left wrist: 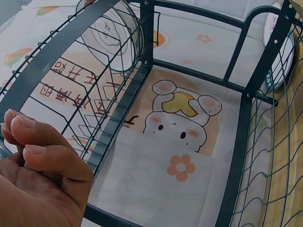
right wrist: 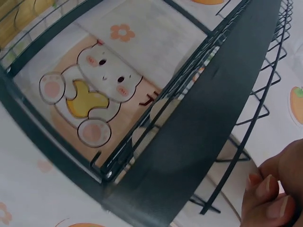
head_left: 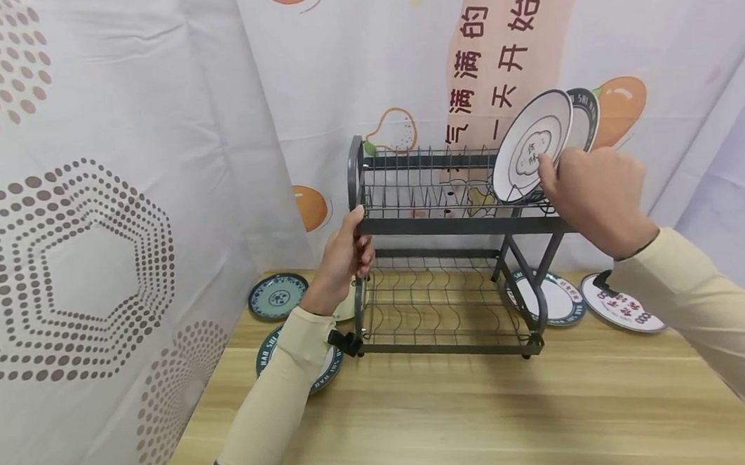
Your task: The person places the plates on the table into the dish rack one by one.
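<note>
A dark two-tier dish rack [head_left: 448, 223] stands on the wooden table. My left hand [head_left: 341, 262] grips its upper left front corner, thumb on top and fingers curled below. At the right end of the upper tier, my right hand [head_left: 598, 196] pinches a white plate [head_left: 519, 137] with a thin dark rim, thumb against its face. That plate leans tilted in the wires, in front of a second plate [head_left: 586, 112] with a lettered dark green rim. In the right wrist view the curled fingers [right wrist: 267, 189] are beside the wires; their hold is partly hidden.
On the table [head_left: 458, 417], a blue patterned plate [head_left: 277, 296] and a green-rimmed plate [head_left: 322, 375] lie left of the rack, the latter partly under my arm. Right of it lie another green-rimmed plate [head_left: 556, 300] and a red-lettered plate [head_left: 629, 310]. A printed curtain [head_left: 338, 66] hangs behind.
</note>
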A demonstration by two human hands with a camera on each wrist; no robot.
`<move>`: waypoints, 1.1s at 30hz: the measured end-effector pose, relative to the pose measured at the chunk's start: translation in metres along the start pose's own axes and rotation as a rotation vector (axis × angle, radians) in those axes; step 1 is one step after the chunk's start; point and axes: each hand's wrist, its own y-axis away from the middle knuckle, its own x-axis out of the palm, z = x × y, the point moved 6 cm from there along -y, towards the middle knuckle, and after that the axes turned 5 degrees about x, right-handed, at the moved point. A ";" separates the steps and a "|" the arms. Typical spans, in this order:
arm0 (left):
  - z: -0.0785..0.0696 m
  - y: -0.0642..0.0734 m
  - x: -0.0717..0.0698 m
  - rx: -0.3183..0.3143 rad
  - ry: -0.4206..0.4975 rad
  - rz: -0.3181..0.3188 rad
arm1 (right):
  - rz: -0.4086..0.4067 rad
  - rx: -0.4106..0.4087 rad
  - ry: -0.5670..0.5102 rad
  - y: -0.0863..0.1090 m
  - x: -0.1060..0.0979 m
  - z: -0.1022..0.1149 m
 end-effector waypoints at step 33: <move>-0.005 0.001 -0.001 -0.014 -0.033 -0.036 | 0.148 0.067 -0.113 0.047 -0.018 -0.065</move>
